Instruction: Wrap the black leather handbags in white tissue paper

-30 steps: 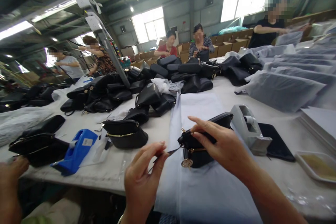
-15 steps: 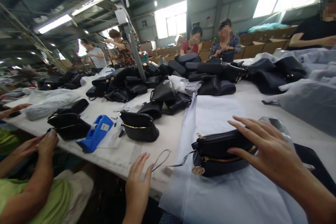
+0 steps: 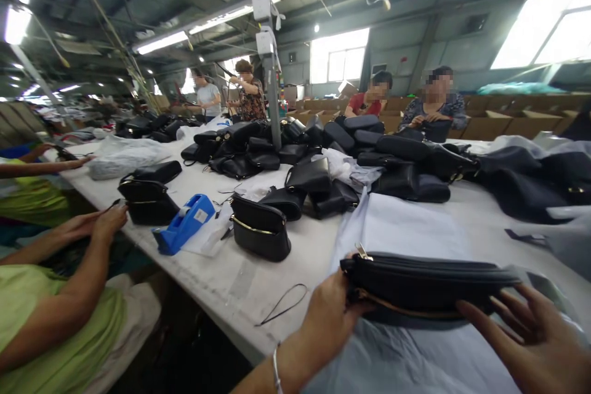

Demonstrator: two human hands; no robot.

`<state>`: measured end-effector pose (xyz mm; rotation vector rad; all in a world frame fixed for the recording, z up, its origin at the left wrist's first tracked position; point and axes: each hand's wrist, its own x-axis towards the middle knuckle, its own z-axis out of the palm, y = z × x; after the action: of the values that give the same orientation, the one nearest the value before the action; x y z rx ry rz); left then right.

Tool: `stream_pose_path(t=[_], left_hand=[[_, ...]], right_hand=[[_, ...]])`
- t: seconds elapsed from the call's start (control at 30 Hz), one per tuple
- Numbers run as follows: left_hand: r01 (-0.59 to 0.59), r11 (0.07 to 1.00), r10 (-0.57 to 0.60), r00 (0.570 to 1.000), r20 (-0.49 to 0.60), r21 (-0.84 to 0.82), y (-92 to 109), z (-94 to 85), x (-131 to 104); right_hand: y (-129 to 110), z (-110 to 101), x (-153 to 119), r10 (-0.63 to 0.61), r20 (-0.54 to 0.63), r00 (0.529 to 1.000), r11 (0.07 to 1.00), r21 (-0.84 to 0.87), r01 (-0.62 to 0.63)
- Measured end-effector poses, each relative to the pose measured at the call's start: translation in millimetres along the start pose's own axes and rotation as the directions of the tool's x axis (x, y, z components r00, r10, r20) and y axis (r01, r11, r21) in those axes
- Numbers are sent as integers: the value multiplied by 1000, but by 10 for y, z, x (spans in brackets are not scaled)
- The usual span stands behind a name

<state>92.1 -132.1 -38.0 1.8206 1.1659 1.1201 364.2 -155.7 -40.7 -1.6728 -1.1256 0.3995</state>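
A black handbag [image 3: 415,289] with a gold zip along its front is held between my two hands, over white wrapping sheets [image 3: 410,221]. My left hand [image 3: 330,308] is closed round the bag's left end, near the gold zip pull on its top. At the other end, my right hand [image 3: 521,326] grips with the thumb on the front and the fingers at the right side. A thin black cord loop [image 3: 284,305] lies on the table left of my left hand. The bag's underside and back are hidden.
Another black bag [image 3: 259,228] stands on the white table [image 3: 207,283], beside a blue tape dispenser [image 3: 184,225]. Black bags [image 3: 388,160] are heaped behind. At left, a co-worker in a green shirt [image 3: 41,308] sits close; other people stand across the table.
My left hand has moved right from the cord loop and taken hold of the bag's left end. The right hand now grips the other end. The bag is tilted and the view has turned left.
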Motion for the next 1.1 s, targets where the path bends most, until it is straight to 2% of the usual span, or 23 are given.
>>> stream_pose_path(t=[0.07, 0.13, 0.17, 0.23, 0.3, 0.37, 0.43, 0.5, 0.57, 0.67, 0.77, 0.87, 1.0, 1.1], left_hand=[[-46, 995, 52, 996, -66, 84, -13, -268, 257], [-47, 969, 77, 990, -115, 241, -48, -545, 524], [-37, 939, 88, 987, -136, 341, -77, -677, 637], [-16, 874, 112, 979, -170, 485, -153, -928, 787], [2, 835, 127, 972, -198, 550, -241, -1186, 830], [18, 813, 140, 964, -225, 582, -325, -1482, 799], [3, 766, 160, 968, -195, 642, -399, -1822, 752], [-70, 649, 146, 989, -34, 757, -468, -2168, 736], [-117, 543, 37, 993, 115, 832, -540, -2462, 772], [-143, 448, -104, 972, 210, 882, -640, -2731, 896], [-166, 427, -162, 953, 255, 889, -695, -2828, 998], [-190, 442, -191, 935, 298, 877, -692, -2841, 951], [-182, 431, -168, 946, 277, 884, -620, -2808, 657], [-145, 395, -140, 966, 216, 907, -521, -2794, 403]], right_hand=[[-434, 251, 104, 46, 33, 998, 997, 55, -48], [-734, 618, 277, -10, 33, 999, 989, 148, 5], [-806, 833, 378, -57, 47, 997, 981, 186, 47], [-808, 1281, 567, -126, 113, 985, 972, 213, 100], [-691, 1686, 700, -121, 268, 956, 972, 225, 60], [-548, 1984, 756, -114, 358, 927, 964, 267, 16], [-439, 2157, 754, -135, 383, 914, 950, 312, 10], [-384, 2232, 729, -161, 373, 914, 945, 325, 34], [-367, 2250, 709, -175, 360, 916, 951, 304, 62], [-361, 2226, 671, -178, 368, 913, 965, 245, 89], [-324, 2165, 579, -162, 417, 894, 980, 172, 97], [-245, 2113, 435, -128, 466, 875, 990, 120, 80], [-212, 2151, 251, -171, 496, 852, 982, 160, 104], [-324, 2214, 208, -204, 511, 835, 977, 160, 141]])
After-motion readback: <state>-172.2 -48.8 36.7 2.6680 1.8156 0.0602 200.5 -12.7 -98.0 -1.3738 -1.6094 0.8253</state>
